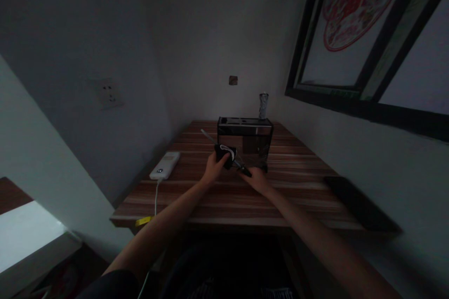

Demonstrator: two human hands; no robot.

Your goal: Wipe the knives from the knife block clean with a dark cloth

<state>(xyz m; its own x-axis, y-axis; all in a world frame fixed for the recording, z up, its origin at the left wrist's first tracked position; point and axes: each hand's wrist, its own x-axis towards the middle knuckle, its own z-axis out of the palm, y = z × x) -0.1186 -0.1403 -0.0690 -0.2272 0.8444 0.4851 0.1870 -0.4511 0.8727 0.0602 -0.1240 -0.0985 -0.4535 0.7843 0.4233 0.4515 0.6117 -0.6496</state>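
My left hand (212, 168) is closed on a black piece (220, 152) with a white cord or edging across it, perhaps a folded cloth; its exact kind is hard to tell in the dim light. My right hand (257, 179) grips the dark handle of a long, thin tool (246, 171). The tool's pale, narrow shaft runs up and left, passes at the black piece and sticks out beyond it. Whether it is a knife or another tool cannot be made out. Just behind both hands stands a clear tank (257, 144) with a black frame, like a small aquarium.
A patterned glass vase (263, 106) stands at the tank's back right. On the wooden table (196, 191), a white power bank (165, 165) with a cable lies left, and a dark flat slab (361, 202) lies right. A yellow tag (143, 221) is at the front edge. Walls enclose the table.
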